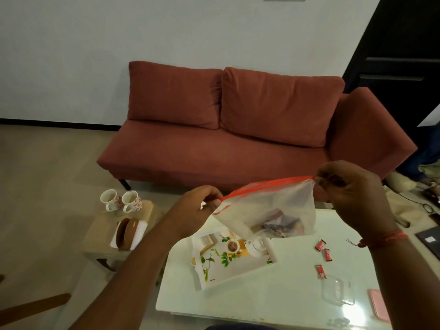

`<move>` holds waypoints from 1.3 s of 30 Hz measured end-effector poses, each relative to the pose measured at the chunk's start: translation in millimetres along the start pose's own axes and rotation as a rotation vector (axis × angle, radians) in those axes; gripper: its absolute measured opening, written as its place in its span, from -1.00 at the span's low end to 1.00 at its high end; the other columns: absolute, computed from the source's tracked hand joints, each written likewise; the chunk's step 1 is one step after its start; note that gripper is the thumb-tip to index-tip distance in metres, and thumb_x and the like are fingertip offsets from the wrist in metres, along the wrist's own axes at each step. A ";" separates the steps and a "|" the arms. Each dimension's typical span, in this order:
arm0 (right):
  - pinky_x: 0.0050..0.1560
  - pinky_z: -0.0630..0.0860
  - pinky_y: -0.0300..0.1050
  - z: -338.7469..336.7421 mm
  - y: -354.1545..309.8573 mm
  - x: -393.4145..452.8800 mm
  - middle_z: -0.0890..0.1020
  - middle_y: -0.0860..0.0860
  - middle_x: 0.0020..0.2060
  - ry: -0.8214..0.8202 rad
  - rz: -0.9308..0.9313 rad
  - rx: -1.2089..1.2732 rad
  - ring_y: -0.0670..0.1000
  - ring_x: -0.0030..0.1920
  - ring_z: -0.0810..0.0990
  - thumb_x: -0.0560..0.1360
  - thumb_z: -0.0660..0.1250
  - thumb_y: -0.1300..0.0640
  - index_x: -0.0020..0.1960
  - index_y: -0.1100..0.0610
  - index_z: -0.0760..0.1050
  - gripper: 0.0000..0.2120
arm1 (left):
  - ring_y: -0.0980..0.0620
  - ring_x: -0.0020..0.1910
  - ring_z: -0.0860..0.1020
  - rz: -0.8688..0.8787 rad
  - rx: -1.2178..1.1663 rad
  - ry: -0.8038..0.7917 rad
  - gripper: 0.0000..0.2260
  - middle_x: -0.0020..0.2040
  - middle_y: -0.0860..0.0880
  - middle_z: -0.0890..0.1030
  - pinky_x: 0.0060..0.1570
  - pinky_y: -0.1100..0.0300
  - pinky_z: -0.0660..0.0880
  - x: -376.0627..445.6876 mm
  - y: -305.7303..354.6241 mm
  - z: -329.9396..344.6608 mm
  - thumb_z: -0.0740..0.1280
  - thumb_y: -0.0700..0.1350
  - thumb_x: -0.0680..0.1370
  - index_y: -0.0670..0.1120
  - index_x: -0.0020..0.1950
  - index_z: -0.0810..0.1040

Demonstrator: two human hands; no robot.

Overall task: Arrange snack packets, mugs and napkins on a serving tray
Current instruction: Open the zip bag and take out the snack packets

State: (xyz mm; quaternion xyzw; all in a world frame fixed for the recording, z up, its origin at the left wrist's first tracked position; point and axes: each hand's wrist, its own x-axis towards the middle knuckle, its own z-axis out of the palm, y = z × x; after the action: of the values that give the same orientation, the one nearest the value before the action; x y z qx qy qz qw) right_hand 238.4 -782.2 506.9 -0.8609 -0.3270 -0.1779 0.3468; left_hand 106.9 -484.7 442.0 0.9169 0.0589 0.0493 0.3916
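My left hand (198,206) and my right hand (352,189) each pinch one end of the red zip strip of a clear plastic bag (273,206), held up over the white table. Dark snack packets (282,225) lie in the bag's bottom. Below it sits the white serving tray (221,270) with a printed tea and leaf design. Three small red snack packets (321,258) lie on the table to the tray's right. Two white floral mugs (121,200) and a brown napkin holder with white napkins (128,233) stand on a low wooden side table at the left.
A red sofa (238,129) stands behind the white table (273,301). A clear plastic container (338,291) and a pink flat object (378,306) lie at the table's right front. The wooden side table (100,234) stands left of it. Cables and dark items lie on the floor at far right.
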 end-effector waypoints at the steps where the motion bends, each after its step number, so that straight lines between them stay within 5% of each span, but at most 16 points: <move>1: -0.20 0.47 -0.30 -0.2 -0.9 0.9 0.60 0.00 -0.29 -0.004 -0.006 0.005 -0.05 -0.29 0.56 0.38 0.48 0.43 -0.13 0.20 0.62 -0.82 | 0.20 -0.02 0.54 0.017 -0.036 -0.028 -0.92 -0.04 0.19 0.59 -0.04 0.24 0.52 1.8 6.1 0.7 0.28 -0.01 0.61 0.06 0.04 0.56; 9: -0.18 0.50 -0.18 4.3 -9.5 5.6 0.63 0.06 -0.27 -0.017 -0.066 0.023 0.07 -0.28 0.61 0.39 0.50 0.39 -0.12 0.21 0.62 -0.85 | 0.25 -0.07 0.53 0.082 -0.054 -0.103 -0.90 -0.07 0.20 0.60 -0.07 0.29 0.54 22.5 46.9 19.3 0.32 -0.02 0.58 0.05 0.03 0.61; 20: -0.26 0.47 -0.28 5.3 -9.9 3.9 0.61 0.04 -0.29 -0.036 -0.029 0.091 -0.03 -0.28 0.55 0.40 0.48 0.39 -0.15 0.18 0.61 -0.85 | 0.19 -0.03 0.55 0.075 -0.145 -0.149 -0.59 -0.04 0.20 0.57 0.00 0.25 0.54 17.2 75.5 34.5 0.12 0.36 0.48 0.11 0.04 0.53; 27: -0.21 0.53 -0.08 11.7 -13.9 8.8 0.62 0.01 -0.28 -0.033 -0.055 0.101 -0.02 -0.27 0.59 0.41 0.47 0.38 -0.12 0.18 0.62 -0.86 | 0.10 -0.08 0.61 0.059 -0.194 -0.100 -0.88 -0.08 0.14 0.62 -0.04 0.28 0.59 19.4 75.6 35.2 0.27 -0.05 0.62 0.03 0.04 0.60; 30: -0.20 0.56 -0.04 15.3 -16.8 12.2 0.62 0.01 -0.28 -0.033 -0.068 0.098 -0.01 -0.26 0.59 0.41 0.48 0.37 -0.12 0.18 0.62 -0.88 | 0.20 -0.09 0.57 0.073 -0.093 -0.099 -0.90 -0.09 0.23 0.57 -0.14 0.49 0.48 16.7 79.6 36.2 0.35 -0.07 0.57 0.05 0.08 0.58; 34: -0.22 0.58 -0.06 17.0 -20.9 17.9 0.62 0.01 -0.28 -0.020 -0.076 0.102 -0.01 -0.27 0.59 0.42 0.47 0.35 -0.13 0.18 0.62 -0.89 | 0.14 -0.12 0.55 0.036 -0.014 -0.094 -0.93 -0.09 0.18 0.56 -0.03 0.23 0.56 15.1 76.7 42.3 0.34 -0.01 0.56 0.09 0.02 0.52; 39: -0.16 0.59 0.04 19.3 -15.9 20.0 0.60 0.00 -0.21 -0.065 -0.047 0.081 0.01 -0.21 0.59 0.44 0.44 0.32 -0.09 0.16 0.59 -0.89 | 0.17 -0.27 0.48 0.035 0.082 0.104 -0.83 -0.26 0.18 0.45 -0.30 0.40 0.34 20.2 73.7 42.2 0.24 -0.08 0.63 0.03 -0.17 0.42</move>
State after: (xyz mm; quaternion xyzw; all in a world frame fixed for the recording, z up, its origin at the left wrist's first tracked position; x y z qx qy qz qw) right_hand 243.4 -751.0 511.8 -0.8436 -0.3653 -0.1447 0.3661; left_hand 137.8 -562.3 467.2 0.9293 0.0650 0.1014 0.3491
